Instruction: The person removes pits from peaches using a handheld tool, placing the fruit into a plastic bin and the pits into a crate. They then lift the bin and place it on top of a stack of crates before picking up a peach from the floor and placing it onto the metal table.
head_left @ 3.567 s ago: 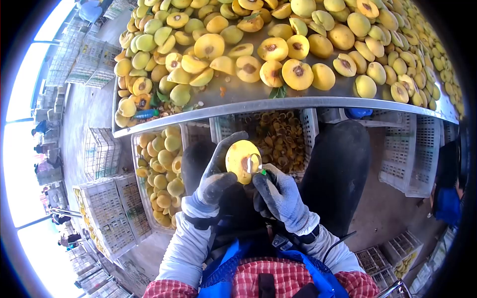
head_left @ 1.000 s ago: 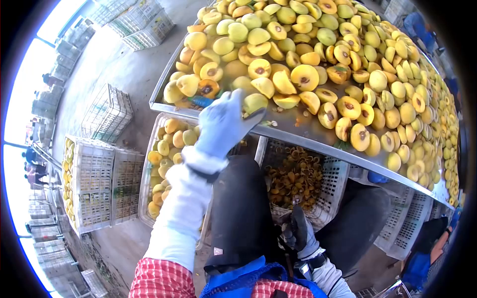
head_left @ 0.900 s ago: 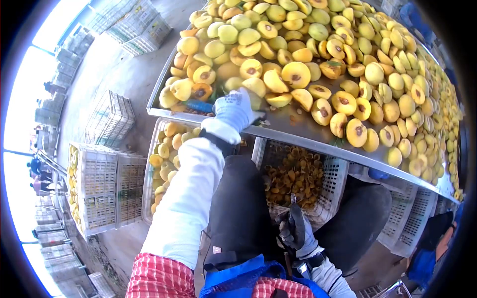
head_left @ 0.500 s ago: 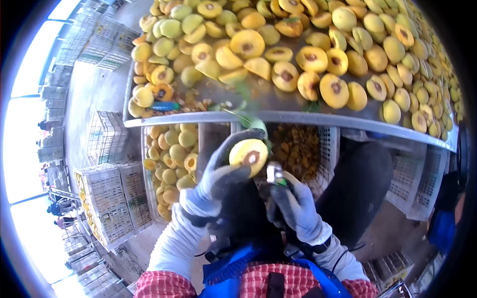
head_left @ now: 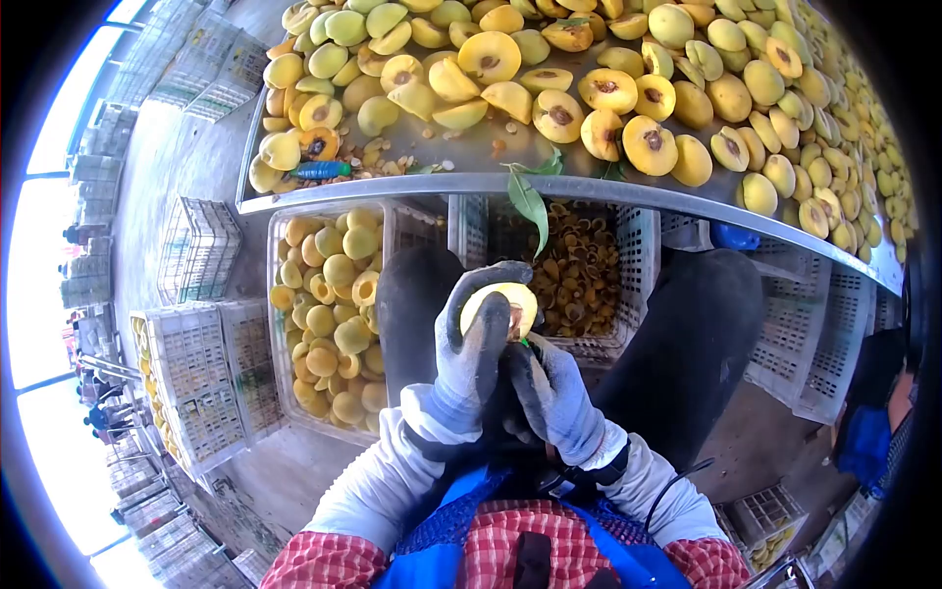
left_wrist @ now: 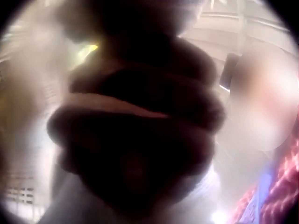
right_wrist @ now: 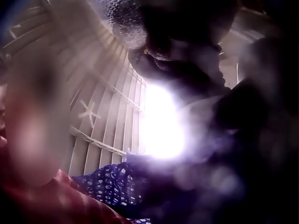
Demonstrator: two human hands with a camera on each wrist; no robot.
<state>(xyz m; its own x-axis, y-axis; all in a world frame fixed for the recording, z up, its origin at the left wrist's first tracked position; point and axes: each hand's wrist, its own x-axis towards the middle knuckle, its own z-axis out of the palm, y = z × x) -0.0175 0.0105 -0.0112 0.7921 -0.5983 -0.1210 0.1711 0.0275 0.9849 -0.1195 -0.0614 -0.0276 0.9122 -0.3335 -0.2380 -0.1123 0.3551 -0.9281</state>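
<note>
In the head view, my gloved left hand [head_left: 461, 368] grips a halved yellow peach [head_left: 479, 306] above my lap, its thumb across the cut face and the brown pit area facing right. My gloved right hand [head_left: 557, 393] is right up against the fruit, fingers curled around a small pitting tool [head_left: 531, 340]. Only a speck of green on that tool shows; the fingers and peach hide the rest. Dark, blurred fingers [left_wrist: 154, 102] fill the left wrist view. In the right wrist view the glove [right_wrist: 182, 65] is mostly in shadow.
A metal table [head_left: 471, 185] heaped with halved peaches stands ahead, a green leaf [head_left: 530, 208] hanging over its edge. A blue-green tool [head_left: 320, 170] lies at its left corner. Below are a crate of peaches [head_left: 277, 344] and a crate of scraps [head_left: 638, 285] between my knees.
My left hand reached to the table about a second ago and came back with a peach half. A leaf came along and now hangs at the edge. My right hand has risen to the fruit.
</note>
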